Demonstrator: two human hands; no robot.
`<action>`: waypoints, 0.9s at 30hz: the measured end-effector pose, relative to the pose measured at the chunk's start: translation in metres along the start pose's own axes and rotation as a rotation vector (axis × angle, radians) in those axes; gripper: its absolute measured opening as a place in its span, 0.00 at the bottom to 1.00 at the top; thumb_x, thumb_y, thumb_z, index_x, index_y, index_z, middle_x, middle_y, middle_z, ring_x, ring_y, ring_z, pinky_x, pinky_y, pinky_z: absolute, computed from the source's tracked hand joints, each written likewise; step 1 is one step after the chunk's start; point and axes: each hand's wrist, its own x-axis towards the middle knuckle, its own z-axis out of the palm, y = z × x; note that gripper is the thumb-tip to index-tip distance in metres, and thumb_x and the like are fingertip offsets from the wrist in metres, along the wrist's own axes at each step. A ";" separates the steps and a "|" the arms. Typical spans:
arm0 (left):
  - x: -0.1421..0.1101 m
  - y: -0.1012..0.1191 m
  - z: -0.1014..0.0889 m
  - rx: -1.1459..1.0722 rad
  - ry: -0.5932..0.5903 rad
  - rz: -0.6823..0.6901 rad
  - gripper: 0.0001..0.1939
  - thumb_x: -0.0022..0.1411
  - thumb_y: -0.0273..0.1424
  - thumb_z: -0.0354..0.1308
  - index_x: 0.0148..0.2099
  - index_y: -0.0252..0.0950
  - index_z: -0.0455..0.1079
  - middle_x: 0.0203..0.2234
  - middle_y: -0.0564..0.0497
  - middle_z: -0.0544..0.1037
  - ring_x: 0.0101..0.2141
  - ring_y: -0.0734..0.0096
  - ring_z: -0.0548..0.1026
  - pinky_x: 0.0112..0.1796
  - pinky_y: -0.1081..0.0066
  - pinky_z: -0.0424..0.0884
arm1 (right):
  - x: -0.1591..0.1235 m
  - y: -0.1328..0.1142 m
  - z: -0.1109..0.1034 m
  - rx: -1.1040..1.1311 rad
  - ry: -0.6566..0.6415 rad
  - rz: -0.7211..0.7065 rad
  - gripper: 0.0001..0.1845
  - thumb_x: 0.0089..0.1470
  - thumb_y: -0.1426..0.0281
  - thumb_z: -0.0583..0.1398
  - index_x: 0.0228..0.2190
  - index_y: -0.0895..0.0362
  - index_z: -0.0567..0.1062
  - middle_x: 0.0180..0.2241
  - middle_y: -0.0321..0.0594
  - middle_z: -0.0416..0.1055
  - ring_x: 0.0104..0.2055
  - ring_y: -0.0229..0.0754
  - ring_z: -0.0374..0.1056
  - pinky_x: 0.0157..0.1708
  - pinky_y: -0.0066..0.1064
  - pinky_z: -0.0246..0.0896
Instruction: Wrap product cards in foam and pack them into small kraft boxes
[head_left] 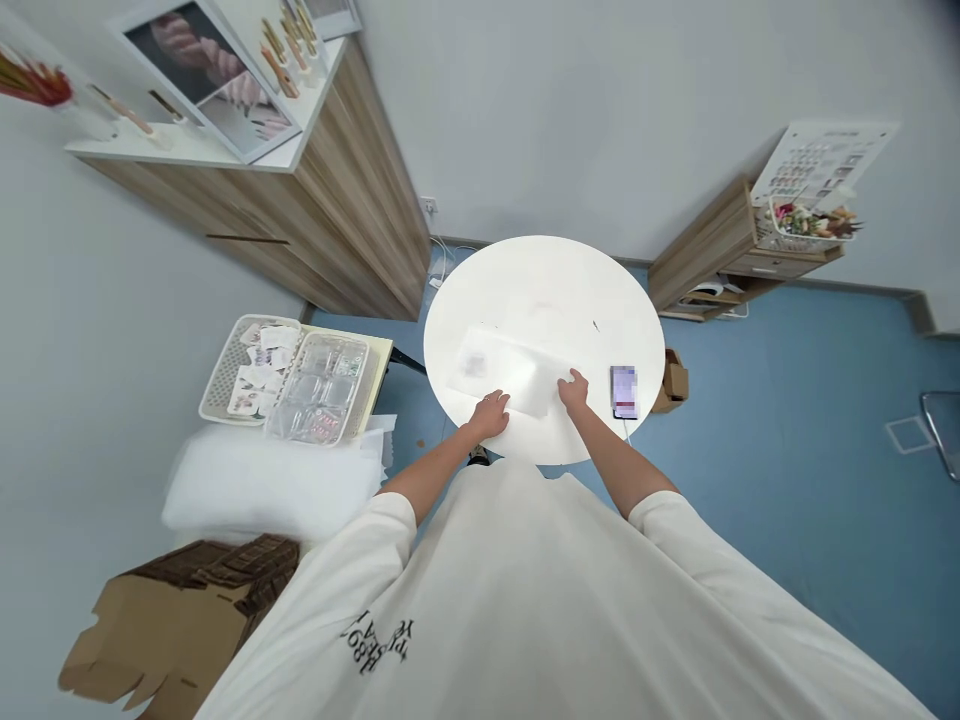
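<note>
We see a translucent white sheet (517,372) lying flat on the near half of the round white table (540,275), slanting from far left to near right. Our left hand (491,413) is at its near edge, fingers bent over it; our right hand (573,390) is at its right end, finger and thumb curled. We cannot tell from here whether either hand truly pinches the sheet or only rests against it.

A faint grey patch (475,363) shows at the sheet's left end, well apart from both hands; we cannot make out whether it lies in, on or under the film. If it is a loose piece, we judge that a sharp tug from the right could shift it, since nothing holds that end. Uneven pulling could also crease or twist the sheet, as both hands are toward its near and right sides.

The phone (624,392) lies right of our right hand, near the table's edge, with a cable (627,432) running off nearby; a wide swing of the right forearm could catch the cable and drag the phone off.
</note>
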 end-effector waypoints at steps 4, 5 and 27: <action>0.007 -0.002 0.013 0.019 -0.096 0.009 0.29 0.68 0.34 0.48 0.69 0.37 0.55 0.71 0.40 0.54 0.67 0.48 0.57 0.62 0.53 0.60 | -0.010 0.010 -0.009 -0.411 0.025 -0.215 0.29 0.57 0.72 0.55 0.60 0.56 0.69 0.70 0.52 0.48 0.69 0.59 0.51 0.65 0.54 0.50; 0.007 -0.003 0.016 0.023 -0.114 0.008 0.29 0.68 0.34 0.47 0.69 0.37 0.55 0.70 0.40 0.54 0.67 0.48 0.57 0.61 0.53 0.60 | -0.012 0.012 -0.009 -0.494 -0.039 -0.295 0.27 0.57 0.73 0.54 0.58 0.55 0.70 0.70 0.51 0.48 0.69 0.59 0.50 0.65 0.55 0.49; 0.001 -0.026 -0.003 0.037 -0.123 -0.026 0.27 0.69 0.34 0.48 0.68 0.41 0.58 0.70 0.43 0.55 0.68 0.50 0.57 0.62 0.53 0.60 | -0.025 0.022 0.016 -0.812 -0.391 -0.377 0.21 0.61 0.73 0.52 0.53 0.59 0.72 0.58 0.56 0.62 0.55 0.57 0.64 0.52 0.44 0.62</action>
